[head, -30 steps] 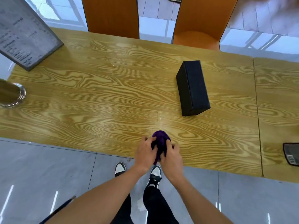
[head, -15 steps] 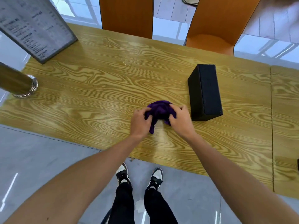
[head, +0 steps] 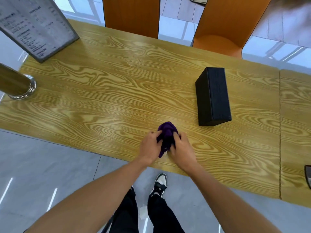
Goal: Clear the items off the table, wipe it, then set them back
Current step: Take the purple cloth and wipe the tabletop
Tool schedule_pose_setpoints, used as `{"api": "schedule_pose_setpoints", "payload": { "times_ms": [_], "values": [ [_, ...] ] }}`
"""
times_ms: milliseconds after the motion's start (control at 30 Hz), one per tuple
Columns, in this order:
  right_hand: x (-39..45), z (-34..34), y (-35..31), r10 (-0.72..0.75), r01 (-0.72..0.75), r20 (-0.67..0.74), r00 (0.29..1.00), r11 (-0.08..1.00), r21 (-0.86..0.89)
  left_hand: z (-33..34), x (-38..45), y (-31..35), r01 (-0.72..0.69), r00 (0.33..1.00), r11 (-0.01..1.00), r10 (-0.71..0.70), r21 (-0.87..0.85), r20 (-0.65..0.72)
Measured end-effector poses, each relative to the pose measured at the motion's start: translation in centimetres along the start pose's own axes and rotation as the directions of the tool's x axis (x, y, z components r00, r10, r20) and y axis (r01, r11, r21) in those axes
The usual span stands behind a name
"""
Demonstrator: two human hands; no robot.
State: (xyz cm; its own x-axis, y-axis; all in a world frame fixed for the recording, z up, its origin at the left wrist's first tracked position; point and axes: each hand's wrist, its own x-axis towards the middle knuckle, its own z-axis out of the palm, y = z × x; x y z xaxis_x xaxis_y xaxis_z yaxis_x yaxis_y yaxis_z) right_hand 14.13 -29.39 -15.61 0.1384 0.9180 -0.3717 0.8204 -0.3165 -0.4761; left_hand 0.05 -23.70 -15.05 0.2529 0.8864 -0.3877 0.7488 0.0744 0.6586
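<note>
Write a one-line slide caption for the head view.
Both hands bunch a purple cloth on the wooden table near a black box.

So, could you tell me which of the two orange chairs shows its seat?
The right-hand chair: its seat faces the table beyond the black box. The left chair shows only its back.

Left hand [head: 150, 147] and right hand [head: 182, 149] curl inward, fingers bunched together.
</note>
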Motion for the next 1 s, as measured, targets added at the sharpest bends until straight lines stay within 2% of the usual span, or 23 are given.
{"api": "schedule_pose_setpoints", "payload": {
  "times_ms": [167, 333, 467, 600, 667, 733, 833, 900, 1000],
  "values": [
    [-3.6, 1.9, -1.1, 0.115, -0.11, -0.011, 0.993, 0.966, 0.233, 2.3, -3.7, -0.2, 0.074, 0.997, 0.992, -0.076, -0.102, -0.007],
    [-6.7, 3.1, -1.1, 0.153, -0.136, -0.032, 0.988, 0.942, 0.306, 3.9, -6.9, -0.8, 0.14, 0.99, 0.972, -0.14, -0.19, 0.012],
    [-7.3, 1.8, 0.0, 0.152, -0.157, 0.042, 0.987, 0.923, 0.35, 3.3, -8.3, -0.6, 0.15, 0.989, 0.944, -0.142, -0.293, 0.049],
    [-6.3, -1.4, 3.9, 0.094, -0.092, -0.001, 0.996, 0.979, 0.181, 0.6, -6.8, -2.0, 0.105, 0.994, 0.986, -0.099, -0.132, 0.05],
    [-5.5, -2.5, 5.2, 0.011, -0.008, -0.052, 0.999, 0.999, 0.053, -0.9, -5.7, -2.5, 0.038, 0.998, 0.999, -0.036, -0.028, 0.054],
    [-4.7, -2.7, 5.6, -0.12, 0.115, -0.048, 0.992, 0.989, -0.089, -1.8, -4.7, -2.7, -0.034, 0.997, 0.998, 0.03, 0.054, 0.078],
    [-4.2, -1.7, 5.2, -0.176, 0.162, -0.049, 0.983, 0.964, -0.212, -2.0, -4.2, -3.1, -0.046, 0.998, 0.993, 0.042, 0.111, 0.045],
    [-4.8, -0.5, 4.7, -0.164, 0.143, -0.073, 0.984, 0.962, -0.231, -1.3, -4.4, -3.2, -0.006, 1.0, 0.996, 0.005, 0.092, 0.006],
    [-5.9, 1.5, 3.4, -0.068, 0.055, -0.12, 0.99, 0.992, -0.115, 0.6, -5.4, -2.6, 0.101, 0.994, 0.995, -0.102, -0.011, -0.045]
  ]
}}
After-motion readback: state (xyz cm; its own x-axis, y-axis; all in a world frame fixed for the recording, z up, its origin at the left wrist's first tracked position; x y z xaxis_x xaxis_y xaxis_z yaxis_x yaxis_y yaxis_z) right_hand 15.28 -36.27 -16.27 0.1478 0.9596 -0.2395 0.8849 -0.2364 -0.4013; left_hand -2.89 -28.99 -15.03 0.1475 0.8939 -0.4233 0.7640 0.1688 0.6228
